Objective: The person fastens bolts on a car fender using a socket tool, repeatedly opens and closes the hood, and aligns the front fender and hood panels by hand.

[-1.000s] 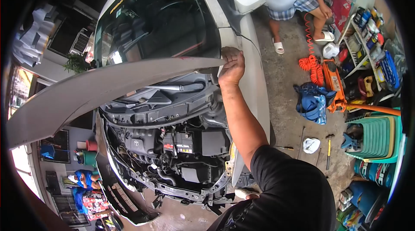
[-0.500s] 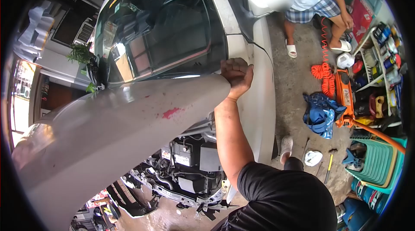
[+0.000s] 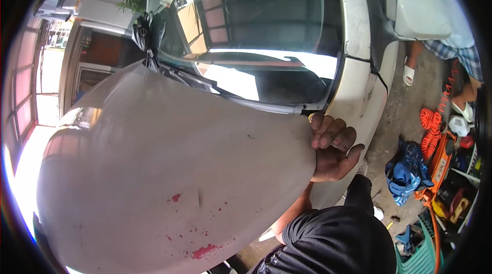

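A large grey hood panel (image 3: 169, 156) with red paint patches fills the lower left and middle, raised over the front of the pale car (image 3: 353, 89). My right hand (image 3: 334, 148) is at the panel's right corner, palm up, with its fingers curled in against the edge; the forearm passes beneath the panel. The windshield (image 3: 266, 23) lies just beyond the panel's far edge. My left hand does not show. The engine bay is hidden by the panel.
A side mirror (image 3: 420, 12) juts out at the upper right. Beyond it a person in plaid shorts (image 3: 464, 56) stands. On the floor are an orange coiled hose (image 3: 431, 133), an orange floor jack (image 3: 439, 171), a blue bag (image 3: 407, 171) and green plastic chairs (image 3: 417, 253).
The panel has tilted so its broad painted face shows and now covers the engine bay. My right hand has shifted right and lower in view. The view has swung left and closer to the windshield.
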### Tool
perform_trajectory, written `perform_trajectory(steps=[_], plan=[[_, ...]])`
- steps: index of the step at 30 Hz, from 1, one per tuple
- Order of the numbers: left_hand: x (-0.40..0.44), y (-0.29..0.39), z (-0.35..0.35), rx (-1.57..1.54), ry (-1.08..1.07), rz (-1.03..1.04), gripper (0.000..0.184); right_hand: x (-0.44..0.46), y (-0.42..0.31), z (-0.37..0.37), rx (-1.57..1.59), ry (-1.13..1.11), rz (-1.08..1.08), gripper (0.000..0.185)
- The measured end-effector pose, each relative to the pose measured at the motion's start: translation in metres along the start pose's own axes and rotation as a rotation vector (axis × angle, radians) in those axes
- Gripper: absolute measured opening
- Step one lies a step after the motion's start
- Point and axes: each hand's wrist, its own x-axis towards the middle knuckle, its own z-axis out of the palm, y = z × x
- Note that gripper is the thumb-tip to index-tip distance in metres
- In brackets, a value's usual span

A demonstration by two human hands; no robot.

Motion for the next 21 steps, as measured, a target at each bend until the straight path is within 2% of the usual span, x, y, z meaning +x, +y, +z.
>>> perform_trajectory(steps=[13,21], plan=[[-0.004,0.002,0.001,0.091,0.013,-0.047,0.057,-0.003,-0.007,-0.013,-0.047,-0.060,0.111,0.048],[-0.010,-0.010,0.003,0.122,0.017,-0.068,0.056,0.004,-0.007,-0.016,-0.042,-0.199,0.138,0.046]])
